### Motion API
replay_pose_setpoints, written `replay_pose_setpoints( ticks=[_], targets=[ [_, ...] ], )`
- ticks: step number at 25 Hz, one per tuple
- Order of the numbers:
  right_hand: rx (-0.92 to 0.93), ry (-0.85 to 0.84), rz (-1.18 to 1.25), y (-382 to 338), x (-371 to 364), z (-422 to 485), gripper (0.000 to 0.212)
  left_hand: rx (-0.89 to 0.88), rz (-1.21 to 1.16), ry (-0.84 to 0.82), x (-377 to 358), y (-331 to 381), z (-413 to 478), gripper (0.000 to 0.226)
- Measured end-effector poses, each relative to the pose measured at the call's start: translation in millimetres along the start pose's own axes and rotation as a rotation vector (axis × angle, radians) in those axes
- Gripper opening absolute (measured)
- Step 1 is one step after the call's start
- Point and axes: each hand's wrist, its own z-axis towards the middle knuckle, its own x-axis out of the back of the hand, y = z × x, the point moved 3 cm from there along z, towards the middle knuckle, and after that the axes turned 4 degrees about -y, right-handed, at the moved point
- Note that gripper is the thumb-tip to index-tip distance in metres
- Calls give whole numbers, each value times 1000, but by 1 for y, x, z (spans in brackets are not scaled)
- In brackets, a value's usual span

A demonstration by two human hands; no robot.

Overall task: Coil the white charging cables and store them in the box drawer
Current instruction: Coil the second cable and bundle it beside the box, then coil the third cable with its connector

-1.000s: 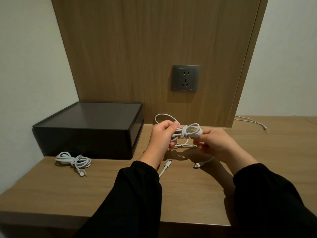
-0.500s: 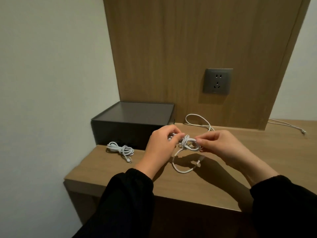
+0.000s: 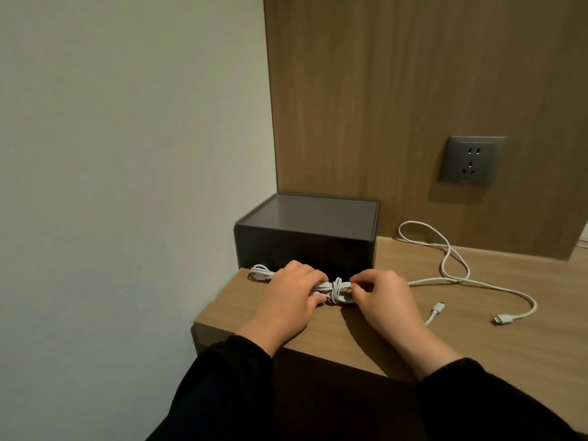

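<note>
A coiled white cable bundle [image 3: 336, 289], wrapped around its middle, lies low on the wooden table [image 3: 477, 342] just in front of the dark box [image 3: 307, 224]. My left hand [image 3: 291, 300] covers and grips its left half. My right hand [image 3: 383, 302] pinches its right end. A second coiled white cable [image 3: 260, 271] peeks out left of my left hand, against the box front. A loose white cable [image 3: 451, 270] sprawls to the right, with plug ends [image 3: 502, 319] on the table. The box front shows no open drawer.
A grey wall socket [image 3: 470, 160] sits on the wood panel behind. A pale wall closes off the left side, and the table's left edge [image 3: 216, 307] is close to the box. Another white cable end shows at the far right edge [image 3: 584, 241].
Both hands have carried the wrapped bundle left and down, from mid-air at the table's middle to the spot in front of the box. The view has swung left with them.
</note>
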Motion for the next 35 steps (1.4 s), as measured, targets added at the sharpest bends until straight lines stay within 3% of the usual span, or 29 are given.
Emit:
replay_pose_setpoints(
  ticks=[6, 13, 20, 27, 30, 32, 35],
  targets=[
    [171, 51, -169, -14, -18, 4, 20, -9, 188, 81, 1, -20, 6, 33],
    [217, 88, -268, -12, -18, -3, 25, -22, 146, 96, 0, -17, 4, 41],
    [215, 121, -268, 13, 20, -11, 25, -91, 115, 182, 2, 13, 13, 32],
    [71, 262, -356, 81, 87, -1, 23, -309, 23, 142, -16, 96, 36, 19],
    [-97, 308, -526, 122, 114, 5, 27, -233, -96, 48, -30, 119, 56, 23],
    [-253, 242, -585, 144, 125, 9, 27, -156, -150, -53, -41, 130, 72, 27],
    [-347, 161, -522, 162, 129, 20, 12, -143, -170, -173, -54, 142, 99, 33]
  ],
)
